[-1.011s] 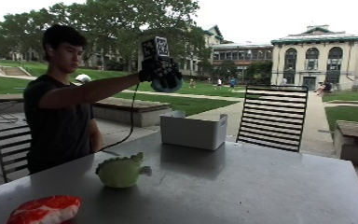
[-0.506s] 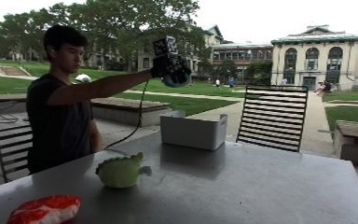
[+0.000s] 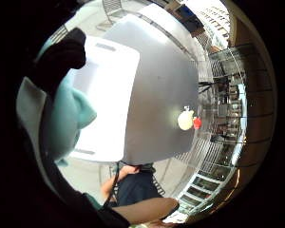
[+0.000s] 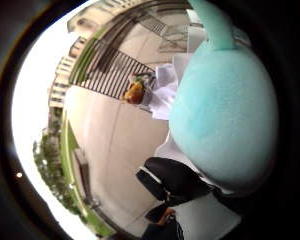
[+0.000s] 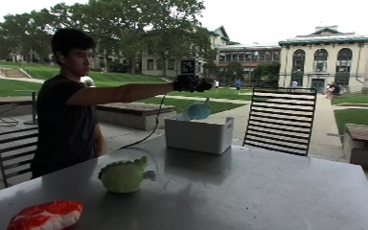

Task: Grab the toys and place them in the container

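Gloved hand (image 5: 192, 84) extended above white bin (image 5: 198, 135), grip state indiscernible; teal toy (image 5: 198, 110) just over bin's opening; green toy (image 5: 124, 175) and red toy (image 5: 45, 215) on table (image 5: 267, 191).

Soft, overcast daylight falls from a pale, washed-out sky. The grey desk (image 5: 247, 191) carries a dull sheen and faint reflections under the white container (image 5: 198, 134). Shadows are weak. Both palm views bend strongly at their rims, and the teal toy (image 4: 225, 110) looms blurred.

Dark short-sleeved T-shirt (image 5: 63, 129), black glove on right hand (image 5: 190, 84)
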{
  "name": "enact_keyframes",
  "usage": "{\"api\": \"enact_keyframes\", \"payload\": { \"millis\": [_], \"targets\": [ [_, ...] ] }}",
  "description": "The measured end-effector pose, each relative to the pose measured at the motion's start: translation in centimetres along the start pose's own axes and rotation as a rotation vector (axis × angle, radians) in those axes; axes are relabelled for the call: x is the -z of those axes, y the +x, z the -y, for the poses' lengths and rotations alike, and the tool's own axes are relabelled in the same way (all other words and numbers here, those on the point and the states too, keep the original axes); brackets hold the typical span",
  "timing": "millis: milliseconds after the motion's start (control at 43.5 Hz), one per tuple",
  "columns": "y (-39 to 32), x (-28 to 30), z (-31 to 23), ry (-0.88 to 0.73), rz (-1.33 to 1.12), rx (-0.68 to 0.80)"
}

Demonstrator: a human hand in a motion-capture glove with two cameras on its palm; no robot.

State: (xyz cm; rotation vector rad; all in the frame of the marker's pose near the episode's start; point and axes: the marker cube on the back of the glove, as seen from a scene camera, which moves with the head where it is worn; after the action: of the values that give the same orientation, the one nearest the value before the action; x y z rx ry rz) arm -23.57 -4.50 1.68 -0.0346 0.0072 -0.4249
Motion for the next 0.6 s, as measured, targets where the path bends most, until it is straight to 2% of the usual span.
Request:
{"api": "enact_keyframes", "payload": {
  "millis": [92, 253, 437, 598],
  "targets": [
    [1.0, 0.3, -0.1, 0.004, 0.052, -0.053],
    [4.5, 1.7, -1.6, 0.063, 0.057, 0.017],
    [8.0, 3.2, -3.6, 0.144, 0.003, -0.009],
    [8.0, 5.3, -7.5, 0.184, -0.149, -0.135]
  ]
}}
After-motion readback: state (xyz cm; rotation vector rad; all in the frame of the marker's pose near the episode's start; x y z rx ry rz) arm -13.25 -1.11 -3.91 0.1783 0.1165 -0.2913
